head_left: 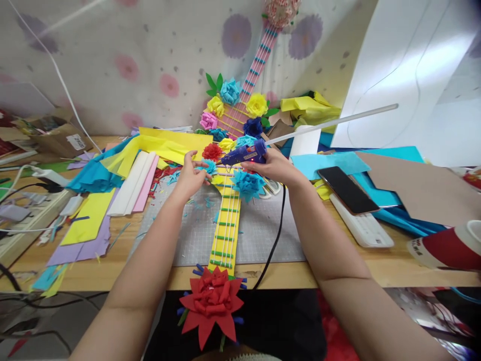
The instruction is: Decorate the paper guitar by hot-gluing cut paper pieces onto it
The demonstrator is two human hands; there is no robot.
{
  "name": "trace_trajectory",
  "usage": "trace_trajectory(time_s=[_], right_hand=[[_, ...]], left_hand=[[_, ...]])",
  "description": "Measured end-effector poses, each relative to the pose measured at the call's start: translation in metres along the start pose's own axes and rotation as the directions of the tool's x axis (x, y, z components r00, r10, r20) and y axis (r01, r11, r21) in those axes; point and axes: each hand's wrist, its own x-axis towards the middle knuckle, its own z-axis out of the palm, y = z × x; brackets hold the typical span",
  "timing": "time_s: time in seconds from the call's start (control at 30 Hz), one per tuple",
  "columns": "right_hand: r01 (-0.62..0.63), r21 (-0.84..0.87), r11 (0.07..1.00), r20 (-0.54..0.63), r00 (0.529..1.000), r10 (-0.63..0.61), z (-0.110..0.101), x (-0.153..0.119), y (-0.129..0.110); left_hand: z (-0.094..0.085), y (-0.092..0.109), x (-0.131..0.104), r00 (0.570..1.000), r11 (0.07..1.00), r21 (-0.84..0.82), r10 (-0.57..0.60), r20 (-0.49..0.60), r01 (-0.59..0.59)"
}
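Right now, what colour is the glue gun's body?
Dark blue; the glue gun shows best in the head view.

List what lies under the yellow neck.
Grey mat shows on both sides of the neck, and the table's wooden edge nearer the person. Whatever lies directly beneath is covered and cannot be seen.

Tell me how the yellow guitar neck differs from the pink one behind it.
The yellow neck stretches low over the table, while the pink neck slants up before the patterned backdrop. The yellow neck's crosswise strips are mostly green; the pink neck's are teal. Both necks carry white strings.
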Motion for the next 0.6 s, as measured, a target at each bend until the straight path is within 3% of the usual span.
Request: trace_trajectory(time_s=[0.23,0.43,0.6], right_hand=[[0.002,-0.024,1.000,0.015,1.000,-0.001,0.001,0.000,0.004],[0.026,-0.086,0.996,0.002,1.000,-0.026,0.005,0.001,-0.004],[0.081,-0.133,0.988,0.044,0.996,-0.076,0.008,0.001,-0.008]], left_hand=[[-0.006,-0.013,-0.004,1.000,0.995,-0.103,0.012,-0.005,-0.012],[-0.007,-0.004,-0.015,0.996,0.982,-0.171,-0.086,0.001,0.085],[-0.005,-0.004,-0.017,0.995,0.981,-0.170,-0.095,0.006,0.095]])
